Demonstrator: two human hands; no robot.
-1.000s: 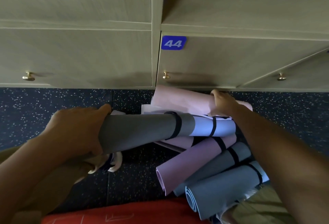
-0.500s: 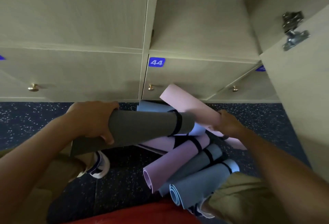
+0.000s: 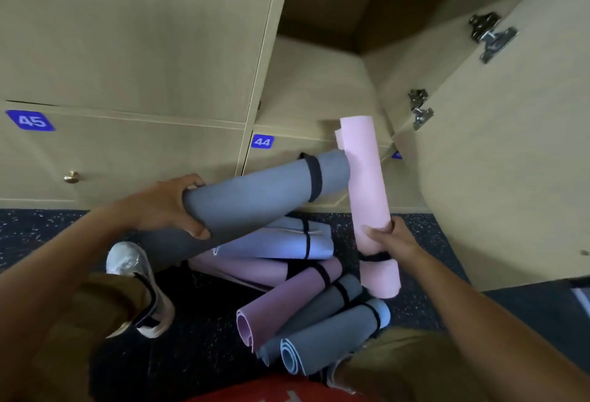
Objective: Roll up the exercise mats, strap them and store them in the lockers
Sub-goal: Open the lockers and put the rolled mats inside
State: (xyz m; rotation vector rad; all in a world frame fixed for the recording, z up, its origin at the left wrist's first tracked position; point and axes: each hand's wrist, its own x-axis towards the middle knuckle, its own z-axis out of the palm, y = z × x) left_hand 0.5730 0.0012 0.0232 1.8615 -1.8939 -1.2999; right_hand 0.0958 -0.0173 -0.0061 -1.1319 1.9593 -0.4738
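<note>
Standing before the lockers, the person holds a rolled mat in each hand. The left hand (image 3: 166, 207) wraps round the near part of a grey mat (image 3: 255, 200): its fingers curl over the top and the thumb presses under the roll, so the mat fills the grip. That mat runs up and to the right, its far end carrying a black strap (image 3: 314, 180) and reaching to just beside the pink mat (image 3: 367, 197). The right hand (image 3: 394, 237) grips the pink mat low down, fingers curled across its front just above a dark strap (image 3: 373, 256); the roll stands nearly upright, its top level with the sill of the open locker (image 3: 322, 60). No strap shows on its upper part, and the top edge looks a little loose.

Judging progress: the rolling and strapping seem largely done, since five more rolls lie in a heap on the dark floor (image 3: 48, 232) below the hands, among them a lilac-blue mat (image 3: 281, 242), a purple mat (image 3: 287, 299) and a blue mat (image 3: 332, 334), each with a black band where one can be seen. Storing looks barely begun: what shows of the open compartment holds no mat, its door (image 3: 510, 152) swung out to the right, while lockers 44 and 45 below are closed. Both held mats remain outside the opening, so lifting them in appears to be the step in hand.
</note>
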